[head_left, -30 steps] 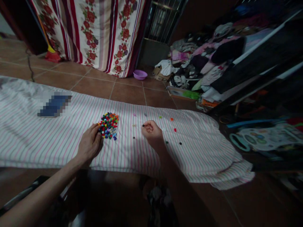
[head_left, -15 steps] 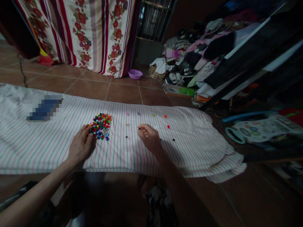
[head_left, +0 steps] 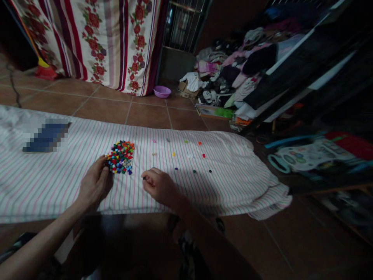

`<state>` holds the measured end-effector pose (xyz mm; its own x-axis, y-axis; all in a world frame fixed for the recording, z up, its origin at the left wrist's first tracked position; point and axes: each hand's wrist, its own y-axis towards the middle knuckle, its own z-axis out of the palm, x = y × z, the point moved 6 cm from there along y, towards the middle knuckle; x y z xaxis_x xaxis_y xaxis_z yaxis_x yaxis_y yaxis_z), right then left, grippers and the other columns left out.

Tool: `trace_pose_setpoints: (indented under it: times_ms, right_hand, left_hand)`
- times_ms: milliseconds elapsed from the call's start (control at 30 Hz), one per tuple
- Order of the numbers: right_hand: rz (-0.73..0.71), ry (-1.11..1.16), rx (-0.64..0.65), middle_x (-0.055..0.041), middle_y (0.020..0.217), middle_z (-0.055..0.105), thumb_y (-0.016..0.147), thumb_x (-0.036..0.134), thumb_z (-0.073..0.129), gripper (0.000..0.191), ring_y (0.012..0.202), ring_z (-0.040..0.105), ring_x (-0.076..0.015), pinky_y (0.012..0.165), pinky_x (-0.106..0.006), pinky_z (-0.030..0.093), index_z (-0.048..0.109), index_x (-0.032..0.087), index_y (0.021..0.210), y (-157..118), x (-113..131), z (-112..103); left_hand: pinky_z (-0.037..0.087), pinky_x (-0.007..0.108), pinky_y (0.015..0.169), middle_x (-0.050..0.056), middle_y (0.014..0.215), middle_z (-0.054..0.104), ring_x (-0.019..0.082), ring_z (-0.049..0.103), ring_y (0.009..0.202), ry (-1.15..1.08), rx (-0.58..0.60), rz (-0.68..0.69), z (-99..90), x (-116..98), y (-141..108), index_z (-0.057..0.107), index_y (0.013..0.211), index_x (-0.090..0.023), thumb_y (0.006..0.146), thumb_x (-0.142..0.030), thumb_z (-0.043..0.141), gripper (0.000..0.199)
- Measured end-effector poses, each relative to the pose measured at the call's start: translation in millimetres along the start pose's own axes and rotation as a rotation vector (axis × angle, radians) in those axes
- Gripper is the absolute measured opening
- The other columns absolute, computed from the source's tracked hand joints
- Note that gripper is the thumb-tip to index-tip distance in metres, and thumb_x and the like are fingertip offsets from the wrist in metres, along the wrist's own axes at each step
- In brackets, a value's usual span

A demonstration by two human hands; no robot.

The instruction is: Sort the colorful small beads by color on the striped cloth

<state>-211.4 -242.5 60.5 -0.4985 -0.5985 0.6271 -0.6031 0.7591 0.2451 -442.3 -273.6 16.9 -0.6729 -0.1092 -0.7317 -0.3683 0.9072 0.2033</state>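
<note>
On the striped cloth [head_left: 72, 171] lies a pile of small coloured blocks [head_left: 121, 157] in many colours. My left hand [head_left: 94, 181] rests against the pile's left edge, thumb and fingers apart, fingertips at the outermost blocks. To the right of the pile, my right hand [head_left: 160, 186] is closed in a pinch on a small dark block [head_left: 144, 178], just above the cloth. Beyond it small pieces stand spaced out in rows, among them a yellow piece [head_left: 174, 154], a red piece [head_left: 204, 155], an orange piece [head_left: 199, 143] and a blue piece [head_left: 176, 168].
A blurred-out blue flat object [head_left: 46, 136] lies on the cloth at the left. Past the far edge, a purple basin [head_left: 162, 91] and a red broom [head_left: 46, 72] stand on the tiled floor. Heaped clothes [head_left: 227, 70] fill the back right.
My right hand has moved left and nearer to me with the dark block, uncovering the yellow and blue pieces. My left hand stays by the pile. The whole view has shifted slightly.
</note>
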Motion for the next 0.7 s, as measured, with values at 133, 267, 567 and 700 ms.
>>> trace_pose_setpoints:
  times_ms: [133, 267, 567, 700]
  right_hand:
    - [-0.018, -0.060, 0.058, -0.0024, 0.081, 0.064, 0.082, 0.009, 0.057, 0.015, 0.073, 0.057, -0.0137, 0.068, -0.024, 0.040, 0.066, 0.018, 0.089, -9.2, 6.1, 5.1]
    - [0.068, -0.142, 0.022, -0.0019, 0.079, 0.064, 0.082, 0.010, 0.054, 0.016, 0.071, 0.056, -0.0139, 0.068, -0.025, 0.039, 0.066, 0.019, 0.086, -21.2, -19.8, -19.2]
    - [0.379, -0.321, -0.434, -0.0045, 0.077, 0.068, 0.074, 0.016, 0.049, 0.021, 0.074, 0.062, -0.0178, 0.074, -0.029, 0.047, 0.068, 0.019, 0.082, -91.6, -139.7, -140.5]
    - [0.578, -0.301, -0.504, -0.0036, 0.079, 0.071, 0.073, 0.021, 0.051, 0.024, 0.074, 0.065, -0.0185, 0.075, -0.031, 0.050, 0.072, 0.021, 0.084, -123.3, -179.0, -159.8]
  left_hand:
    - [0.033, 0.054, 0.120, 0.016, 0.147, 0.051, 0.030, 0.043, 0.141, 0.009, -0.022, 0.026, -2.8, -1.5, 0.8, 0.057, 0.126, -0.015, 0.091, -0.045, 0.036, 0.051]
    - [0.033, 0.055, 0.119, 0.017, 0.145, 0.052, 0.032, 0.043, 0.141, 0.012, -0.050, 0.048, -4.1, 0.0, 1.1, 0.059, 0.121, -0.014, 0.089, -0.044, 0.036, 0.050]
    - [0.037, 0.058, 0.116, 0.015, 0.144, 0.053, 0.035, 0.047, 0.137, 0.049, -0.056, 0.017, -3.4, 2.5, 1.9, 0.059, 0.118, -0.019, 0.089, -0.045, 0.035, 0.046]
    - [0.038, 0.057, 0.116, 0.012, 0.140, 0.057, 0.033, 0.049, 0.135, 0.060, -0.071, 0.040, -3.3, 2.7, 2.3, 0.059, 0.117, -0.022, 0.091, -0.047, 0.034, 0.044]
